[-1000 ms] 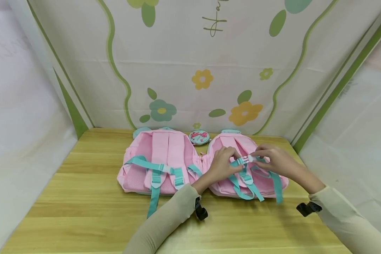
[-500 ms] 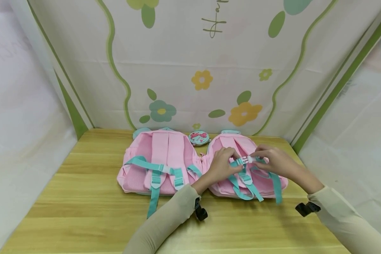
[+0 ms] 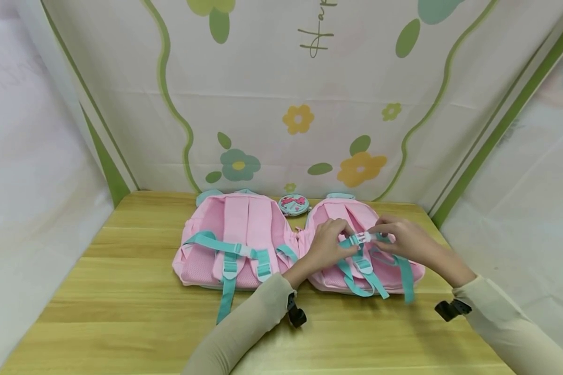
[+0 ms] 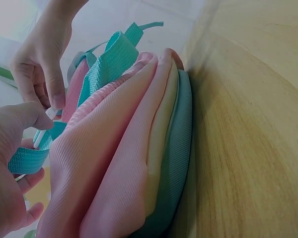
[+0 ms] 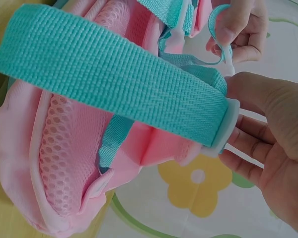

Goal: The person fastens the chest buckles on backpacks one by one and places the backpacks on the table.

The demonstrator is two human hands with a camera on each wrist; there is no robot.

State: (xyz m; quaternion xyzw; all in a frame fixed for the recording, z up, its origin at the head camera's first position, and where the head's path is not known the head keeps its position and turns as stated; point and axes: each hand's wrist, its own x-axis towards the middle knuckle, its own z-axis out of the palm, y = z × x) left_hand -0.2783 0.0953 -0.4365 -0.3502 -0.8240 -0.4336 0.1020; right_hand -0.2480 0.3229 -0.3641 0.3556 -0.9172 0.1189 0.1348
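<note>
Over the right-hand pink backpack (image 3: 330,278), both hands hold a white side-release buckle (image 3: 363,237) on teal webbing. My left hand (image 3: 327,240) pinches the left half by its strap; in the left wrist view the thumb lies over the teal strap (image 4: 27,159). From the other side, my right hand (image 3: 405,240) grips the right half between thumb and fingers. Its white end piece (image 5: 227,126) shows in the right wrist view, with a wide teal strap (image 5: 109,74) running from it. The halves meet end to end in the head view, the joint partly hidden by fingertips.
A second pink backpack (image 3: 236,219) lies to the left, its teal chest strap (image 3: 220,244) across the front. Between the backs of the bags sits a round teal pouch (image 3: 293,204). The wooden table (image 3: 122,323) ends at a flowered cloth wall (image 3: 262,104).
The two buckle halves have come closer together, and the gap showing the prongs has narrowed. My right hand has shifted slightly left; the left hand stays nearly in place.
</note>
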